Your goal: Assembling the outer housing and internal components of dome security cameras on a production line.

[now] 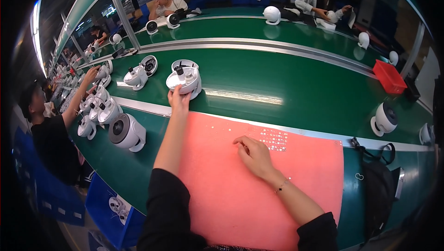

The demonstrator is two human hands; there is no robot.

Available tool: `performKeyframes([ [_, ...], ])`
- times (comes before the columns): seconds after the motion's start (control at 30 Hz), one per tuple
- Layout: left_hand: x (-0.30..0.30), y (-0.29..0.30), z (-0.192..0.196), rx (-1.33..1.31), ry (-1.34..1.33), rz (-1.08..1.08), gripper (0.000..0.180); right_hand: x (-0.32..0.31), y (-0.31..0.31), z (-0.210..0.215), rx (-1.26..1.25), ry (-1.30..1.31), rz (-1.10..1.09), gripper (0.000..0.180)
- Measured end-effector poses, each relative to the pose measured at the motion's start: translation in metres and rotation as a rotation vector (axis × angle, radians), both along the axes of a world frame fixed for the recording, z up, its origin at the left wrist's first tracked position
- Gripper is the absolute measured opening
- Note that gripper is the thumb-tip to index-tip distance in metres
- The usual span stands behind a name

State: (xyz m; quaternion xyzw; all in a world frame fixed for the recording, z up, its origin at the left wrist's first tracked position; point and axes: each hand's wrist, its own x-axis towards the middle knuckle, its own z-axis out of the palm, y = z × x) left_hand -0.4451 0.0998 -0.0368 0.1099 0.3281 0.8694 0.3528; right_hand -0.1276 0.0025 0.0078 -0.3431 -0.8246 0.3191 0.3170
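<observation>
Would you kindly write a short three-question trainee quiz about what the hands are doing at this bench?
1. True or false: the left hand touches the round white plastic camera housing on the green conveyor belt.
2. The right hand rests on: A) red plastic bin, B) pink foam mat, C) black bag?
3. What lies by the right fingertips?

Key: 1 true; 2 B; 3 rows of small silvery screws.

Left hand [178, 99] extended forward, fingers gripping; right hand [253, 154] palm-down, fingers curled.
</observation>
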Motion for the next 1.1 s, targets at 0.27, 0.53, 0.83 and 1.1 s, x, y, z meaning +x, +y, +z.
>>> performKeyframes([
  [0.27,0.028,-0.118,0.065,-0.248,0.151,-0.291,0.064,0.000,0.018,0.002,-0.085,0.217,-0.088,0.055],
  [0.53,0.049,-0.199,0.101,-0.273,0.226,-0.472,0.053,0.004,0.030,0.038,0.556,0.283,-0.014,0.060],
  [0.83,0.032,-0.184,0.094,-0.301,0.199,-0.694,0.041,0.028,0.003,0.101,0.283,0.487,0.424,0.043],
  [1.1,0.117,-0.115,0.088,-0.351,1.374,-1.686,0.035,0.032,-0.015,0.107,-0.474,0.208,0.696,0.042],
])
